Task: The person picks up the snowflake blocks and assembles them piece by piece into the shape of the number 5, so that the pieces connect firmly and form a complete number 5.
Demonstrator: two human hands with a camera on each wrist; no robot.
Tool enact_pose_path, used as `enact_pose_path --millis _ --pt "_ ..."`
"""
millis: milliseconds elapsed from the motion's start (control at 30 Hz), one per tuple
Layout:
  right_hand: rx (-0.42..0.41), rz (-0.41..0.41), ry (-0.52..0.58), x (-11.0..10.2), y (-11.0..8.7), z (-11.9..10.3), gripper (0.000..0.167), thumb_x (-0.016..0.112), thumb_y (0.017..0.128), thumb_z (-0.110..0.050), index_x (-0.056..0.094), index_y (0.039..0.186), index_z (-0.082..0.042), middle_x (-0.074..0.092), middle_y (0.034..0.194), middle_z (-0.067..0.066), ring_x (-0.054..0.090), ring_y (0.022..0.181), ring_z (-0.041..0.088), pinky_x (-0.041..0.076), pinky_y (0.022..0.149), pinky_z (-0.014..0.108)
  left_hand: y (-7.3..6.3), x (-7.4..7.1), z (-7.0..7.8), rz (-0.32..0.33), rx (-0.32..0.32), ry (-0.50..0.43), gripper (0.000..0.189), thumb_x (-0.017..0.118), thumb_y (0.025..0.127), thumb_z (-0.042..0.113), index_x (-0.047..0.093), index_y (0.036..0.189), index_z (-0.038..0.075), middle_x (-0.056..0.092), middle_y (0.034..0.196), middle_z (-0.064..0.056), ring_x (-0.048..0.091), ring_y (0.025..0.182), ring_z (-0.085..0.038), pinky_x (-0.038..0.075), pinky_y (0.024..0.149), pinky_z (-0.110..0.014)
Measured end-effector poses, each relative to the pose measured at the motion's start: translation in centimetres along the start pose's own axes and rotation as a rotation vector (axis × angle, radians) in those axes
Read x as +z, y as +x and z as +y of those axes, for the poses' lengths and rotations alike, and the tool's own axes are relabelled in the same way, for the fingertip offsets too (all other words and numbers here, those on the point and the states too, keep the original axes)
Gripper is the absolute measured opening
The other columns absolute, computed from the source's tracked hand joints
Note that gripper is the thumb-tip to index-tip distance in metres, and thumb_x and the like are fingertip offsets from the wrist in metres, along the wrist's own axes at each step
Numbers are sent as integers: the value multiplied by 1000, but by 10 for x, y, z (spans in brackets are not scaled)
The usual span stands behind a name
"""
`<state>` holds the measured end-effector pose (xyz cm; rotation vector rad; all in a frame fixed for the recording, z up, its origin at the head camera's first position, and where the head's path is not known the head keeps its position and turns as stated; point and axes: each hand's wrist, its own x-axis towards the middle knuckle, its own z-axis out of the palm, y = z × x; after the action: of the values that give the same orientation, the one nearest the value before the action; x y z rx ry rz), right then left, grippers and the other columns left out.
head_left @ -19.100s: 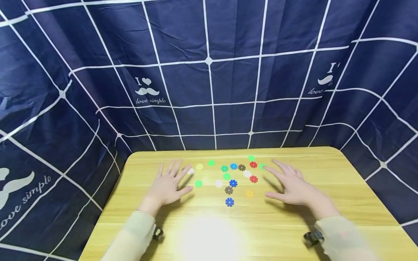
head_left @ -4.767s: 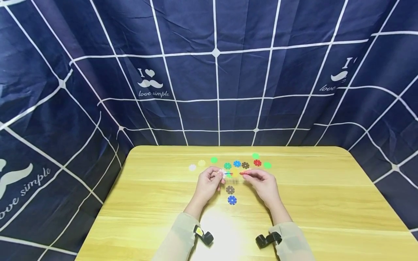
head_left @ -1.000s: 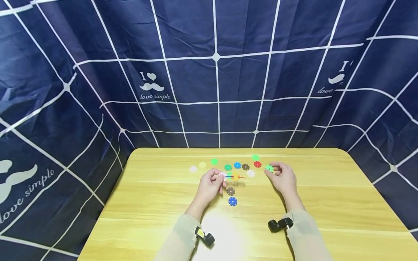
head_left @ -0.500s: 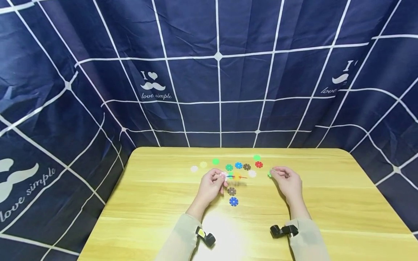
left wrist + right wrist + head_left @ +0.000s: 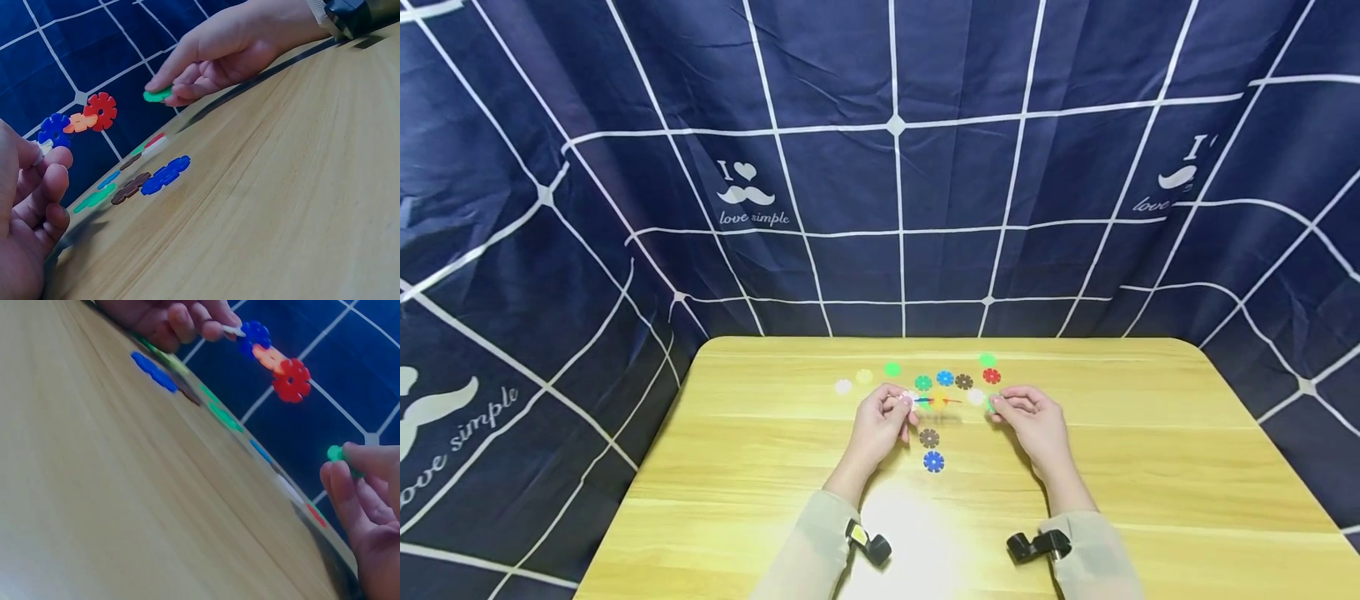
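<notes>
My left hand [image 5: 880,421] pinches a white interlocking disc [image 5: 45,147] at one end of a short chain held above the table. Joined on from it are a blue disc [image 5: 54,129], an orange disc [image 5: 78,122] and, at the free end, a red disc [image 5: 102,111]. To the right, my right hand [image 5: 1036,423] pinches a green disc [image 5: 157,95] between thumb and fingers. A gap separates this green disc from the red one. Below the chain lie a brown disc [image 5: 929,438] and a dark blue disc [image 5: 934,462].
More loose discs lie flat farther back: a yellow disc [image 5: 864,377], a light blue disc [image 5: 945,378], a red disc [image 5: 991,376] and several others. The wooden table [image 5: 737,483] ends at a dark blue gridded curtain [image 5: 820,192].
Over the last second my right hand has brought the green disc leftward from the right side, closer to the chain. Much earlier, both hands were spread and the discs lay separate; the chain has since been joined.
</notes>
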<state>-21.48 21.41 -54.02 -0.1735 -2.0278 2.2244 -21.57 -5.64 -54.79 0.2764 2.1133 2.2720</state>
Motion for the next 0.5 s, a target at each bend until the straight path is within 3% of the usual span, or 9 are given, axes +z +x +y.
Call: enact_pose_path --millis 233,500 --pt "12 6 75 13 -4 -3 18 80 97 3 67 108 9 80 87 0 75 72 15 65 69 26 1 -1 -1 17 7 -20 11 63 109 6 66 115 -2 75 86 -19 60 55 -12 54 50 -21" --pt "-17 -36 155 20 -8 1 18 79 96 7 67 109 11 81 90 3 76 74 15 66 73 28 1 -1 0 21 21 -23 10 63 109 6 66 114 -2 75 84 -17 59 53 -13 53 49 -23"
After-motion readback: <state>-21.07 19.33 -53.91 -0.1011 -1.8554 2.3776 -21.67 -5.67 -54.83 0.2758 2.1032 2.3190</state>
